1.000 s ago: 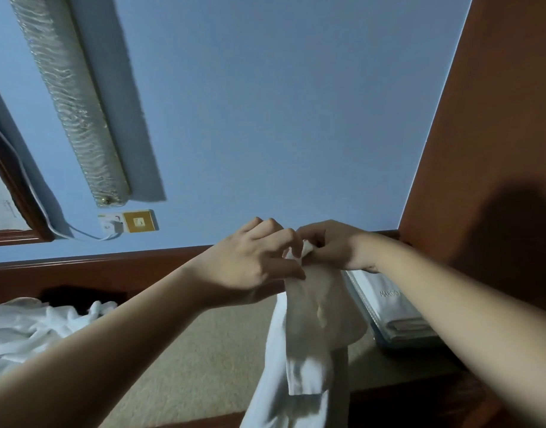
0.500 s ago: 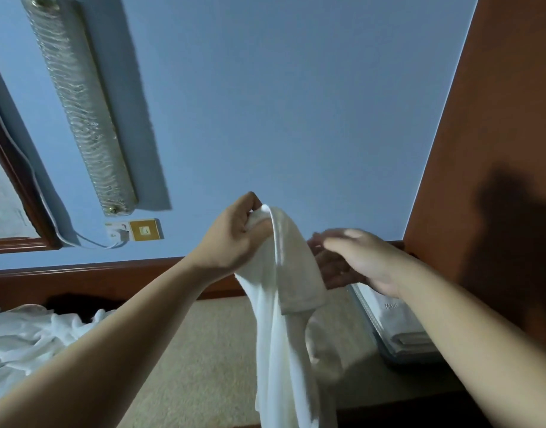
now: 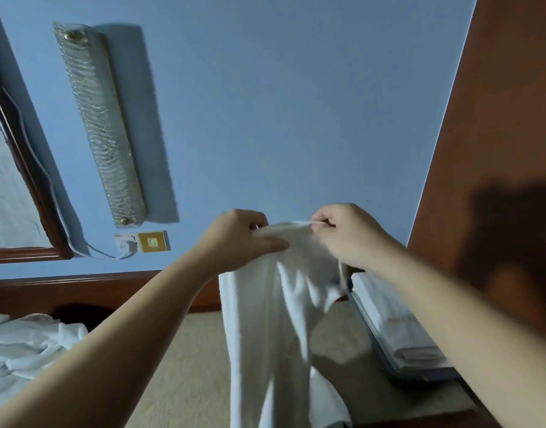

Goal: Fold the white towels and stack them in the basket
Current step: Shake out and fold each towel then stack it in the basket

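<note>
Leftmost, a heap of loose white towels (image 3: 24, 344) lies crumpled at the lower edge of the view, on a surface I cannot make out. Above it a dark wooden frame (image 3: 27, 168) hangs on the blue wall (image 3: 281, 103), with a white cord (image 3: 46, 186) running down its edge to a plug (image 3: 126, 242) just beside a brass switch (image 3: 153, 241). A long ribbed glass lamp (image 3: 100, 125) is fixed to the wall over them.

Further along, the left hand (image 3: 239, 239) is raised before the wall, its fingers curled and pinching the top edge of a towel (image 3: 265, 329). That towel hangs straight down from both hands over the beige carpet (image 3: 185, 366), with soft folds in its upper part. The right hand (image 3: 347, 233) is near the left one, at the same height, and its thumb and fingers pinch the same top edge, which runs taut between the two hands.

Below the right forearm, a basket (image 3: 386, 347) stands on the carpet against a reddish-brown wooden panel (image 3: 497, 118), and folded white towels (image 3: 395, 322) lie stacked in it. A dark shadow (image 3: 512, 242) falls on the panel.
</note>
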The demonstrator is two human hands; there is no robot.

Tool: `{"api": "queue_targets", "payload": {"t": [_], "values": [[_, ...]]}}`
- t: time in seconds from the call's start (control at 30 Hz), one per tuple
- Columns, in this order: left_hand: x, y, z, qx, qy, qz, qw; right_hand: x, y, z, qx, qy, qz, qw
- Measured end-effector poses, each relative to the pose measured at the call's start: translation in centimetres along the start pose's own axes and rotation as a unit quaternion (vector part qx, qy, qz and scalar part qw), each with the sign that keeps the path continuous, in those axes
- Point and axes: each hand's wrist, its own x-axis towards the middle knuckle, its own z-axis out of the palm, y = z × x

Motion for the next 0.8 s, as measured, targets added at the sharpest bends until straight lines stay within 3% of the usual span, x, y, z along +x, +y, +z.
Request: {"api": "queue_targets", "payload": {"t": [0.13,0.2,0.3,0.43,0.5,0.63,0.73,0.8], "values": [[-1.4,-2.8,0.6,-0.049,-0.091,-0.014,0.995,0.5,0.0,-1.4,0.041,-0.063,0.022,0.997],[-2.7,-4.1,1.4,-0.111,-0.153,-0.037,0.981,0.4,0.0,-1.9,0.028,-0.051,0.016,0.998],[-5.2,-6.4,3.6,-0.261,-0.231,-0.092,0.933,0.5,0.5,-3.8,0.000,0.001,0.012,1.000],[-7.8,-10.7,7.5,-0.423,-0.229,-0.198,0.854,0.8,2.9,-6.6,-0.080,0.059,0.032,0.995],[-8.3,-12.4,8.4,-0.402,-0.202,-0.218,0.866,0.8,4.7,-6.9,-0.103,0.062,0.048,0.992],[-7.5,-13.2,8.9,-0.112,-0.110,-0.162,0.974,0.0,7.2,-6.2,-0.085,0.053,0.085,0.991],[-6.4,-12.0,7.4,0.062,0.008,-0.123,0.990,-0.7,8.2,-6.2,-0.092,0.038,0.092,0.991],[-5.8,-11.5,5.7,0.056,-0.015,-0.092,0.994,-0.9,8.7,-7.1,-0.108,0.044,0.089,0.989]]}}
